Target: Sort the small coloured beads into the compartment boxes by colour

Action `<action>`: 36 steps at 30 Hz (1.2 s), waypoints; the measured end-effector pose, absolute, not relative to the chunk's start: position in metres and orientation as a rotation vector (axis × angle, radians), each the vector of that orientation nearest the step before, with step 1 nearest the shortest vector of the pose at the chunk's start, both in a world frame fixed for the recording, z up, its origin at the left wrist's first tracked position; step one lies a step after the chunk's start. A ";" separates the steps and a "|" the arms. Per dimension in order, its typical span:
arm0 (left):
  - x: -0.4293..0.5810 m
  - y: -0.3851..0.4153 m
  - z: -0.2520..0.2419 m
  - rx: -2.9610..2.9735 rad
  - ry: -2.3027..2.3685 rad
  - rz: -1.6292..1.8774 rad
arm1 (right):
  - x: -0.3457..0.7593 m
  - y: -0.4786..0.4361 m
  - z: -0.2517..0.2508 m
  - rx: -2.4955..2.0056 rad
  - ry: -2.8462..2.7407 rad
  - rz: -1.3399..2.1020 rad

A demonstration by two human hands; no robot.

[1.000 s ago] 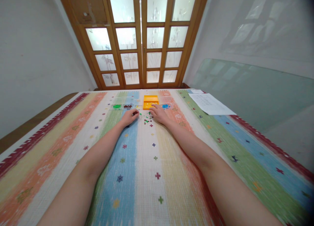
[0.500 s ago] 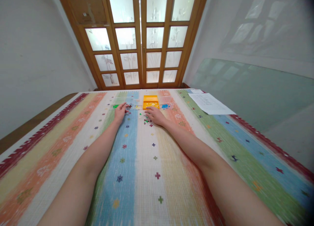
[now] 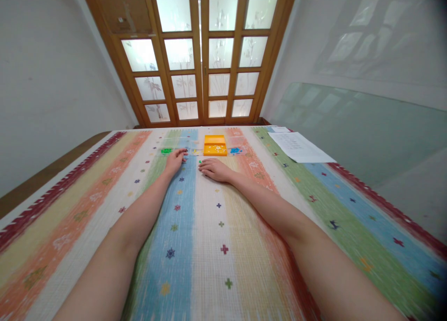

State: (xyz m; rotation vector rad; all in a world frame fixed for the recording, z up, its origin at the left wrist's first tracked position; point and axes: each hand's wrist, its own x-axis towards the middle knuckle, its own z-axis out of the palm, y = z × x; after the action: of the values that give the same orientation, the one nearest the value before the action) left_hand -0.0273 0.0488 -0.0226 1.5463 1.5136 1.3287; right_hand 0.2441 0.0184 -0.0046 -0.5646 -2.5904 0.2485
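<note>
My left hand (image 3: 176,161) rests over the blue stripe of the cloth, its fingers apart and loosely bent. It lies just right of a pile of small green pieces (image 3: 166,150) and partly covers the spot where dark bits lie. My right hand (image 3: 215,169) is low over the white stripe, palm down with fingers stretched toward the left. By its fingertips sits a small green piece (image 3: 200,162); whatever lies beneath the palm is hidden. Behind it stands an open yellow box (image 3: 215,144) with small white pieces inside. Blue pieces (image 3: 235,150) are heaped to the box's right.
Small pale yellow pieces (image 3: 196,151) lie left of the box. Printed paper sheets (image 3: 296,146) rest toward the table's far right. A striped cloth (image 3: 206,246) covers the table, with a glass-paned wooden door (image 3: 202,79) beyond and walls at both sides.
My right hand has drawn slightly nearer and left, off the box's front edge, and now covers the small green and dark pieces that showed below it. My left hand has shifted slightly right.
</note>
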 end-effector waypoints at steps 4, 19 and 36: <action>-0.028 0.052 -0.027 1.592 1.509 1.307 | 0.241 0.022 -0.009 -0.573 -2.612 0.147; -0.001 0.020 -0.008 2.537 1.281 0.762 | 0.276 0.051 -0.007 -1.026 -2.281 -0.009; -0.003 0.027 -0.019 2.640 1.342 0.628 | 0.279 0.056 -0.025 -1.191 -2.240 -0.079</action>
State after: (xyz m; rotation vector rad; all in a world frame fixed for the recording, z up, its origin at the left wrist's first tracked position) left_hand -0.0029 0.0270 -0.0190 2.6401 1.3420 0.6279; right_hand 0.2794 0.0557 -0.0251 -1.1914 -2.2398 -0.0785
